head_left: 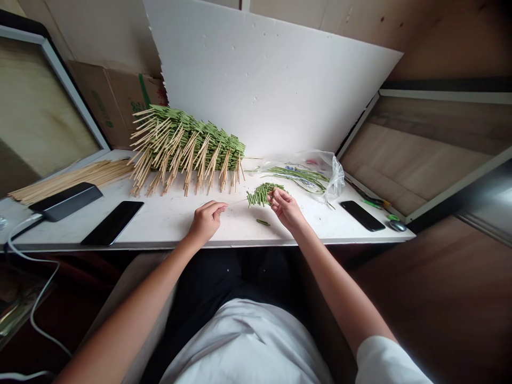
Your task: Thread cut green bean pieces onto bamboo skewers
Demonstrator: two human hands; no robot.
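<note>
My left hand point(207, 220) is closed in a pinch on a thin pale bamboo skewer point(238, 202), which points right. My right hand point(285, 207) is closed too, its fingertips together at the edge of a small pile of cut green bean pieces point(258, 196). It seems to pinch one of those pieces, though the fingers partly hide it. A loose bean piece point(263, 222) lies on the white table in front of the pile. Behind my left hand is a large stack of skewered green beans point(200, 136), bare stick ends fanning toward me.
Bare bamboo skewers point(80, 178) lie at the left, beside a black box-shaped device point(66, 201) and a phone point(112, 223). Long whole beans point(300, 176) rest on a clear plastic bag point(336, 178). Another phone point(362, 215) is at the right. A white board point(264, 74) stands behind.
</note>
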